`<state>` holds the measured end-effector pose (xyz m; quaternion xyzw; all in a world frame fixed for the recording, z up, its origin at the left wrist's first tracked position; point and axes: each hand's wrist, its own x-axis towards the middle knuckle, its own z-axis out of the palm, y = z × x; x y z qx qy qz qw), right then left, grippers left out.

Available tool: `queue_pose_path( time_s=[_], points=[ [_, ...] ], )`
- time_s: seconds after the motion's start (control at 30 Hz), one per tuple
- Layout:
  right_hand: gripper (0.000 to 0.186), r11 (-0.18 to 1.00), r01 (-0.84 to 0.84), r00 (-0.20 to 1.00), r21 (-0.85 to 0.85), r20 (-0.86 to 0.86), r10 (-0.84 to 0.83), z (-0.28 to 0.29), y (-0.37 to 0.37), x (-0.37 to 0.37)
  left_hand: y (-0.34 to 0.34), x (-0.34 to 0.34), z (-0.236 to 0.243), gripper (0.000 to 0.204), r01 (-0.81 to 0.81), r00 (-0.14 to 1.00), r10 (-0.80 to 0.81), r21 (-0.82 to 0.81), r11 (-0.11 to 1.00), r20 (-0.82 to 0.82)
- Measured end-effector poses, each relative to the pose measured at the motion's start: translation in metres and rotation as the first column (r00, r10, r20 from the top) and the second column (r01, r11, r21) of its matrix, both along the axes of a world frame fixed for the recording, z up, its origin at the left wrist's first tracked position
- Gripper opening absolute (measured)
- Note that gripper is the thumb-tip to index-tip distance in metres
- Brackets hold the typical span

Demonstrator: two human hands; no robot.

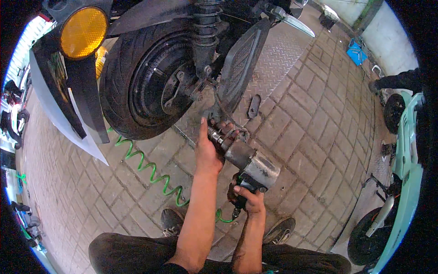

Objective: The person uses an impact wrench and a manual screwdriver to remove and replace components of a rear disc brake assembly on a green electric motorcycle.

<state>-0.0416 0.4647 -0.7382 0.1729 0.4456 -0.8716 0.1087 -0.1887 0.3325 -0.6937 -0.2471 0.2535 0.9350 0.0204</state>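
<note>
My right hand (251,199) is wrapped round the handle of an air impact wrench (256,166) with a scuffed grey metal body. My left hand (211,153) cradles the wrench's nose near the silver socket (214,135), thumb stretched upward and fingertips showing on the far side. The socket points up and left, toward the hub and axle end (194,93) of a scooter's black wheel (143,86); a gap separates it from the axle. Dark parts just beyond the left hand are hard to make out. A green coiled air hose (153,173) runs to the handle's base.
Above the wheel are a spring shock absorber (207,27) and an orange reflector (84,33). A metal tread plate (280,59) and small dark oblong part (254,106) lie to the right. A mint-green motorbike (408,173) stands far right. A blue object (356,52) lies by the wall.
</note>
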Motion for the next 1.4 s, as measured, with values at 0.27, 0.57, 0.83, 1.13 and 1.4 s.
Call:
queue_pose_path(
  time_s=[0.27, 0.57, 0.83, 1.13, 1.4],
  points=[
    [0.042, 0.966, 0.017, 1.000, 0.258, -0.002, -0.017, 0.003, -0.003, 0.008, -0.006, 0.008, -0.002, 0.043, -0.025, 0.999, 0.021, 0.122, 0.992, 0.036],
    [0.048, 0.955, -0.112, 0.994, 0.273, 0.025, 0.110, 0.014, 0.001, 0.003, -0.020, 0.006, -0.019, 0.032, 0.007, 1.000, -0.005, 0.118, 0.993, -0.013],
    [0.047, 0.977, -0.017, 1.000, 0.214, 0.022, 0.012, 0.007, -0.013, 0.001, -0.020, 0.004, -0.013, 0.031, -0.107, 0.989, 0.136, 0.356, 0.928, -0.058],
    [0.037, 0.987, -0.074, 0.996, 0.145, -0.046, 0.081, 0.006, -0.014, 0.001, -0.040, 0.009, -0.041, 0.029, -0.002, 0.975, 0.103, 0.460, 0.888, -0.195],
    [0.037, 0.981, -0.176, 0.984, -0.081, 0.026, 0.178, 0.015, -0.002, -0.004, -0.062, 0.008, -0.021, 0.039, 0.303, 0.943, -0.290, 0.065, 0.951, -0.162]
  ],
)
